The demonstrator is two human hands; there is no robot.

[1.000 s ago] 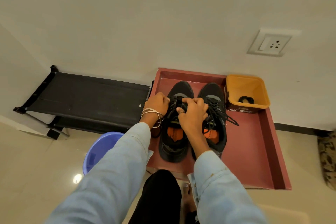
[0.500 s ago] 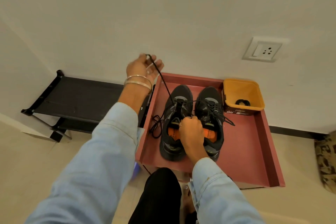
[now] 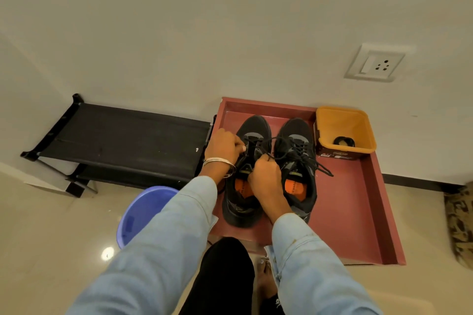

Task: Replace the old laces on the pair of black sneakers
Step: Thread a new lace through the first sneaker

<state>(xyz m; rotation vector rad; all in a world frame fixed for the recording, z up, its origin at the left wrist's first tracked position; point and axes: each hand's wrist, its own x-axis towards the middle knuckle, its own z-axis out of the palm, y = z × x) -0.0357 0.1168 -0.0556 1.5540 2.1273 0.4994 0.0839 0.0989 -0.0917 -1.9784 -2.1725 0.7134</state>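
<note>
Two black sneakers with orange insoles stand side by side, toes toward the wall, in a maroon tray (image 3: pixel 358 212). The left sneaker (image 3: pixel 243 202) has its black lace (image 3: pixel 258 141) partly loosened. My left hand (image 3: pixel 224 147), with bangles on the wrist, pinches the lace at the shoe's left eyelets. My right hand (image 3: pixel 265 174) sits over the shoe's tongue and grips the lace on the right side. The right sneaker (image 3: pixel 297 158) is fully laced, its lace ends trailing to the right.
A yellow tub (image 3: pixel 344 123) with a black coiled lace (image 3: pixel 344 141) inside stands in the tray's far right corner. A black low rack (image 3: pixel 122 140) is left of the tray, a blue bucket (image 3: pixel 143 212) near my left sleeve. A wall socket (image 3: pixel 375 64) is above.
My left hand, raised high with a long stretch of lace half a second ago, has come back down to the left sneaker's eyelets. My right hand stays on that shoe.
</note>
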